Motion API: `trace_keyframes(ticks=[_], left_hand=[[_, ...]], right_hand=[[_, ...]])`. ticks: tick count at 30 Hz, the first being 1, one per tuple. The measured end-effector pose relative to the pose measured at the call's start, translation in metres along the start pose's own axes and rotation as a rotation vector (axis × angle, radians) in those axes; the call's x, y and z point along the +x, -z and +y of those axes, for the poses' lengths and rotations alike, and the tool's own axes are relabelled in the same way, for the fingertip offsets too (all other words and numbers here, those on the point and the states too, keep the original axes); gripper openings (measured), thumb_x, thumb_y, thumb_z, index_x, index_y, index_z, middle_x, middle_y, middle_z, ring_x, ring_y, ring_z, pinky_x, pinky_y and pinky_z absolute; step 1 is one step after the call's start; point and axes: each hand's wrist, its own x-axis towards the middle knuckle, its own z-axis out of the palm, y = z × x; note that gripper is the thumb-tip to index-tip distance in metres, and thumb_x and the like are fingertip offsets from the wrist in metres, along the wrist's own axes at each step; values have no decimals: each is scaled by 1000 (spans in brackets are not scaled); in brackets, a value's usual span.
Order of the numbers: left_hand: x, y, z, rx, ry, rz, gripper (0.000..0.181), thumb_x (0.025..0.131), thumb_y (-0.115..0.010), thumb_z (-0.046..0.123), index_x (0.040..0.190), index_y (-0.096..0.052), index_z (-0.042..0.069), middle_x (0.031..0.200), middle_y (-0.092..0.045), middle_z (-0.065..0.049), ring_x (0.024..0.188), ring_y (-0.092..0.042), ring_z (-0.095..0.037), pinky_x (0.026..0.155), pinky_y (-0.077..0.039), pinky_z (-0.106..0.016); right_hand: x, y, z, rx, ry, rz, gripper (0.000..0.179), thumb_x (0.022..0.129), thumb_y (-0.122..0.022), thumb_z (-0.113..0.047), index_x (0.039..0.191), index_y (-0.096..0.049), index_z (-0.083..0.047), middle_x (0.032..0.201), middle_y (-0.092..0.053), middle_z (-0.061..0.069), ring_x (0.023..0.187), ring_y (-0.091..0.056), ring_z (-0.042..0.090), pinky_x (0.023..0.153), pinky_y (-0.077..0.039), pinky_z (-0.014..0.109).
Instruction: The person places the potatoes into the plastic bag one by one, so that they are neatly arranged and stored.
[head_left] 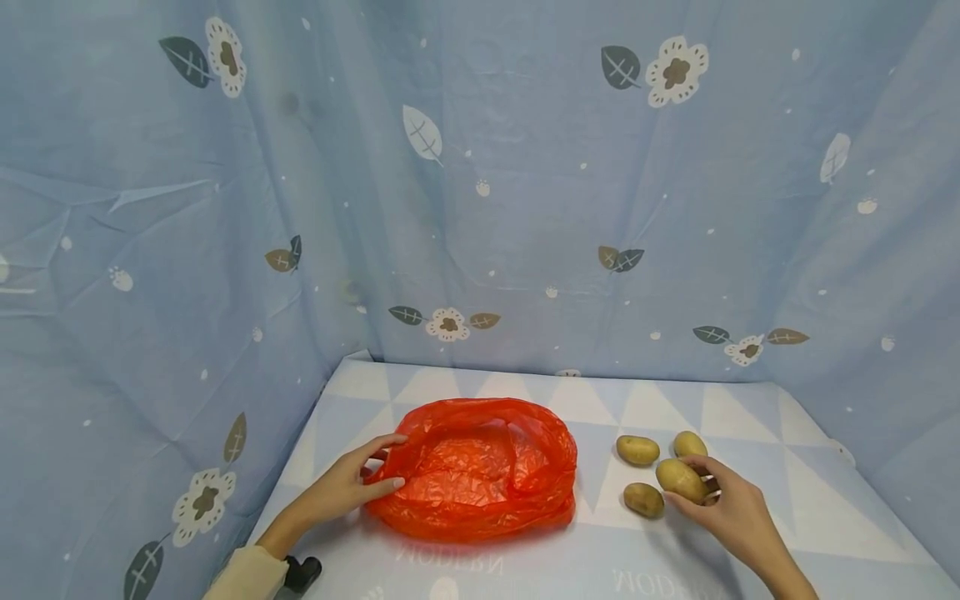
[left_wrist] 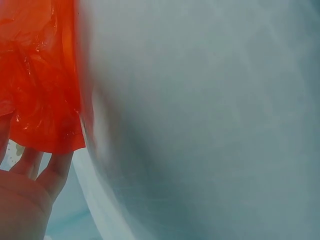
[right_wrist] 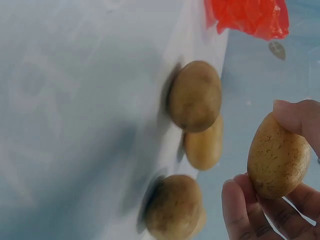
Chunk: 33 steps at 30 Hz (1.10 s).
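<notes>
A red plastic bag [head_left: 480, 527] lies with its mouth spread wide on the table. My left hand [head_left: 358, 477] holds the bag's left rim, thumb at the near side and fingers farther back; in the left wrist view, the fingers [left_wrist: 56, 175] are partly covered by the red film. To the right of the bag, my right hand [head_left: 738, 512] grips a potato [head_left: 680, 482] between thumb and fingers, above the table in the right wrist view. Around it lie a front potato [head_left: 643, 500], a back left potato [head_left: 637, 450] and a back right potato [head_left: 689, 443]. Another potato [right_wrist: 201, 223] shows only in part.
The table [head_left: 840, 500] has a pale cloth with triangles. A blue patterned curtain [head_left: 525, 208] hangs behind it and at both sides. A black object [head_left: 302, 573] is beside the left sleeve [head_left: 251, 575].
</notes>
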Motion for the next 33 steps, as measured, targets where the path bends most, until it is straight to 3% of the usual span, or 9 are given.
trace_keyframes(ticks=[9, 16, 19, 27, 33], left_hand=[[3, -2, 1, 8, -36, 11, 58, 95, -75, 34, 147, -51, 31, 137, -57, -4, 118, -54, -28, 88, -52, -40], [2, -1, -1, 48, -152, -15, 44, 98, -72, 32, 139, -61, 21, 141, -57, -2, 122, -53, -28, 94, -49, -46], [1, -1, -2, 68, -168, -8, 46, 97, -72, 34, 139, -61, 18, 140, -57, -4, 120, -54, -28, 93, -50, -46], [2, -3, -4, 62, -76, 14, 51, 96, -73, 35, 143, -55, 27, 139, -57, -3, 115, -55, -25, 90, -51, -43], [2, -3, -4, 54, -68, 33, 52, 96, -74, 35, 144, -55, 26, 131, -60, -1, 109, -55, -24, 87, -52, -39]], right_hand=[[10, -7, -13, 17, 20, -6, 62, 76, -92, -41, 122, -68, -7, 114, -71, 12, 85, -64, 18, 65, -53, 25], [17, -12, -21, 44, 61, -12, 62, 76, -92, -41, 124, -67, -8, 115, -70, 12, 88, -65, 20, 68, -55, 28], [20, -14, -25, 44, 64, -16, 62, 76, -92, -40, 124, -68, -8, 116, -70, 12, 88, -64, 19, 67, -55, 29], [27, -21, -37, 77, 68, -31, 61, 76, -92, -39, 124, -68, -10, 114, -70, 8, 87, -62, 16, 65, -54, 24], [36, -28, -47, 129, 101, -50, 56, 76, -94, -34, 122, -69, -13, 112, -70, 6, 84, -62, 15, 64, -55, 25]])
